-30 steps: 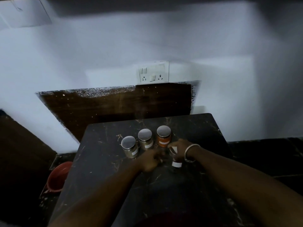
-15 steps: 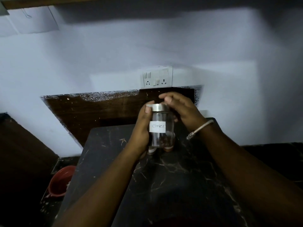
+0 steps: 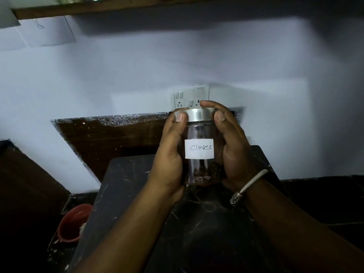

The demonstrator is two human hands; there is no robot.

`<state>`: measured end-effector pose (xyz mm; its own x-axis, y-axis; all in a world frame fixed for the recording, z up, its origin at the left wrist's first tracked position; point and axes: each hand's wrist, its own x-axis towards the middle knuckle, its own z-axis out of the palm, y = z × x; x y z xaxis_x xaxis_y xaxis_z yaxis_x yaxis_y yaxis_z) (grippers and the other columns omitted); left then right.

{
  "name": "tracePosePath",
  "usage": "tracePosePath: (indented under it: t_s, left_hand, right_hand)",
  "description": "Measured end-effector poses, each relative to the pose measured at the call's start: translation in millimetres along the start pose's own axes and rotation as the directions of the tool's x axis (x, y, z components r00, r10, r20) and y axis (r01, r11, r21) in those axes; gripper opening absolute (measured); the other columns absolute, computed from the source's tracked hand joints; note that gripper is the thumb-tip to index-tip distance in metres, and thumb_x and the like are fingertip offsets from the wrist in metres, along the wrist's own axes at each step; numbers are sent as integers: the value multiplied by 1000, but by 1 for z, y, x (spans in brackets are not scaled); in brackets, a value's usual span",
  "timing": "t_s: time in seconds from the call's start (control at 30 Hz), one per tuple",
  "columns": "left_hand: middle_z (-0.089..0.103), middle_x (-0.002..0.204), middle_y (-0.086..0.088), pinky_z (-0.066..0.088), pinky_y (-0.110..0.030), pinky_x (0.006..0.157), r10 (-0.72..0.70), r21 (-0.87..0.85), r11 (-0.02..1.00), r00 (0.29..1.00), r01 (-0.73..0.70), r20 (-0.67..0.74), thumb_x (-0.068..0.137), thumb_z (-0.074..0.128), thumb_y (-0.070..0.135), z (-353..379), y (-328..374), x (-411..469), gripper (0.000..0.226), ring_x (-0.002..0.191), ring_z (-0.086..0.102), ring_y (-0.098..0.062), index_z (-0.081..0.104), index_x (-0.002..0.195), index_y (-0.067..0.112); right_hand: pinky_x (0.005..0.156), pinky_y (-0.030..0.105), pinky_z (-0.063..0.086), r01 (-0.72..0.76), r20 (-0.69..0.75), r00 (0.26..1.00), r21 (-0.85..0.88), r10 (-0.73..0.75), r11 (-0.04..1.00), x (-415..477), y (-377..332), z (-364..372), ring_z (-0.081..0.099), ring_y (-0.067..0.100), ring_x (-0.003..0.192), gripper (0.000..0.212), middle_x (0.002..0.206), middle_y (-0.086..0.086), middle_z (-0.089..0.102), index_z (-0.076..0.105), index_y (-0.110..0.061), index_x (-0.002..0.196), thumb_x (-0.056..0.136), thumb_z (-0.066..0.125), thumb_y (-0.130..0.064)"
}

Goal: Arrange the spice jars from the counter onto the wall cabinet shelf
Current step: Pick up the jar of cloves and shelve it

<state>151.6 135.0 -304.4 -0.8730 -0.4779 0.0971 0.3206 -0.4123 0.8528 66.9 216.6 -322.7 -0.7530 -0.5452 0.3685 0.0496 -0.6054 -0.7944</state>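
Observation:
A clear glass spice jar (image 3: 199, 152) with a silver lid and a white label reading "Cloves" is held upright in the air above the dark marble counter (image 3: 126, 186). My left hand (image 3: 170, 154) wraps its left side, thumb on the lid. My right hand (image 3: 231, 146) cups its right side, fingers over the lid's top; a silver bangle sits on that wrist. A little dark spice lies at the jar's bottom. The other jars on the counter are hidden behind my hands. The brown wooden shelf edge (image 3: 98, 8) runs along the top of the view.
A white switch and socket plate (image 3: 187, 96) is on the pale wall just behind the jar. A dark wooden board (image 3: 110, 136) leans against the wall behind the counter. A red bucket (image 3: 71, 223) stands on the floor to the counter's left.
The cloves jar went from the counter, among the other jars, up into the air in both hands. It is now closer to the camera, and the view has tilted up to show the shelf edge.

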Motion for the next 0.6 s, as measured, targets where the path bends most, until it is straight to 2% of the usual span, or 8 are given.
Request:
tracePosePath:
  t_s: [0.07, 0.2, 0.33, 0.47, 0.6]
  left_hand:
    - [54, 133, -39, 52, -48, 92, -8, -41, 999, 1000, 8, 14, 82, 63, 51, 2, 2, -2, 81, 112, 60, -42, 46, 143, 0]
    - [59, 124, -32, 58, -41, 85, -11, -69, 998, 999, 14, 33, 85, 60, 49, 4, 4, -5, 78, 109, 61, -39, 46, 142, -3]
    - [53, 137, -37, 58, -42, 86, -17, -49, 999, 1000, 18, 27, 87, 58, 50, 6, 5, -9, 74, 110, 63, -39, 49, 141, 0]
    - [50, 140, -38, 51, -49, 95, -30, -37, 999, 999, 30, 20, 84, 61, 52, 9, 6, -10, 79, 115, 60, -42, 48, 142, 0]
    - [53, 139, -37, 52, -49, 95, -29, -34, 999, 1000, 29, 6, 80, 65, 53, 11, 7, -13, 82, 115, 61, -43, 49, 141, 0]
  right_hand:
    - [87, 40, 57, -5, -20, 1000, 10, 5, 1000, -2, -4, 3, 66, 32, 106, 40, 121, 23, 65, 64, -15, 126, 94, 57, -37]
    - [90, 46, 54, -12, -21, 1000, 3, 12, 1000, -5, -9, 6, 65, 34, 108, 42, 129, 31, 60, 64, -15, 127, 93, 58, -38]
    - [90, 44, 54, -18, -25, 1000, 21, 19, 1000, -6, -12, 7, 66, 33, 109, 42, 129, 29, 62, 65, -15, 126, 91, 60, -38]
    - [91, 43, 55, -16, -29, 999, 32, 17, 999, -9, -14, 7, 65, 33, 111, 43, 131, 30, 61, 64, -14, 127, 91, 60, -37]
    - [91, 42, 56, -15, -33, 999, 27, 16, 1000, -13, -17, 8, 66, 33, 111, 38, 131, 29, 61, 63, -13, 128, 96, 55, -30]
